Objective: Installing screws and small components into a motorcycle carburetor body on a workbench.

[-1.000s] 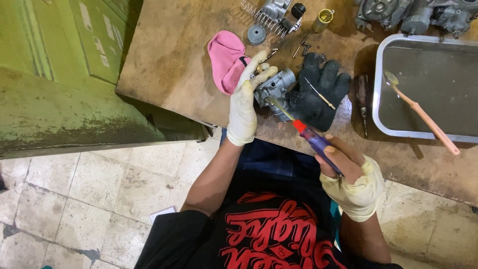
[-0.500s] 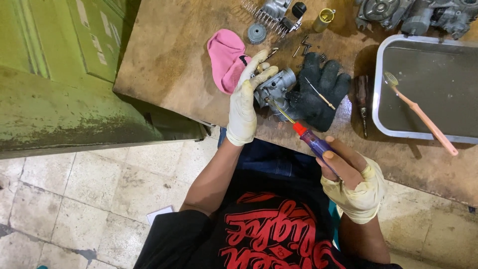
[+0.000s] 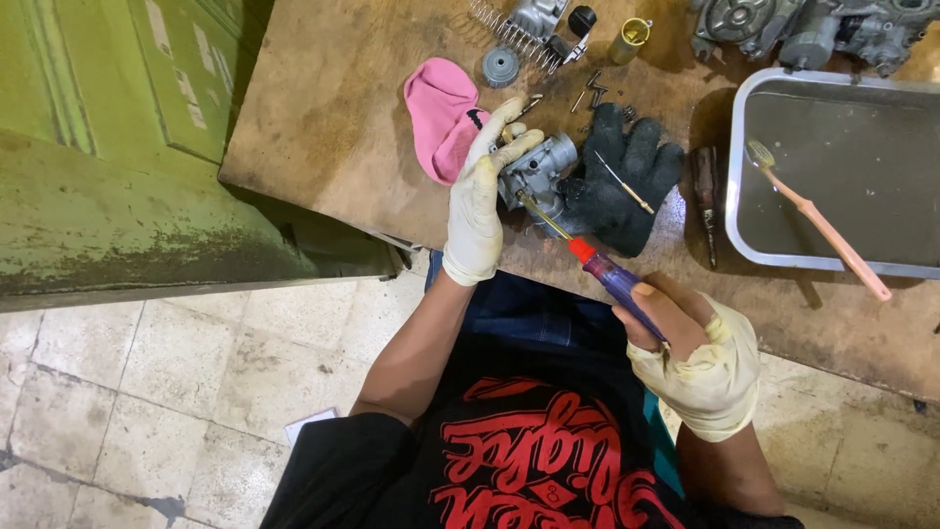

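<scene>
The left hand (image 3: 477, 211) clamps the grey carburetor (image 3: 537, 176) at the bench (image 3: 323, 108) edge, black glove (image 3: 627, 176) at its 3 o'clock; the right hand (image 3: 700, 358) wraps the purple-handled screwdriver (image 3: 597, 269), tip in the body, mid-screw; turning calls for steady axial pressure

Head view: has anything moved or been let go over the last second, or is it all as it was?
Almost nothing changed. The left hand still steadies the small metal carburetor on the wooden bench, and the right hand still holds the purple-handled screwdriver with its tip at the carburetor. Nothing was picked up or released. The black glove, pink cloth, metal tray and toothbrush lie where they were.
</scene>
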